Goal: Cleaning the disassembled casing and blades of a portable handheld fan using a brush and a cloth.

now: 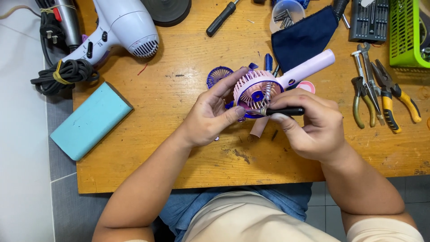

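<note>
A small pink hand-held fan [268, 83] with a lilac handle is held over the wooden table [179, 134]. My left hand [210, 112] grips the fan's round head from the left, fingers on its rim. My right hand [313, 125] holds a black-handled screwdriver [280, 111] sideways, with its metal tip against the lower edge of the fan head. A loose blue fan grille [218, 75] lies on the table just behind my left hand.
A white hair dryer [121, 27] with a coiled black cord lies at the back left, a teal block [89, 120] at the left edge. Pliers [380, 96] lie on the right, near a green basket [407, 33], a bit set, a dark blue cloth [304, 38] and a cup of screws.
</note>
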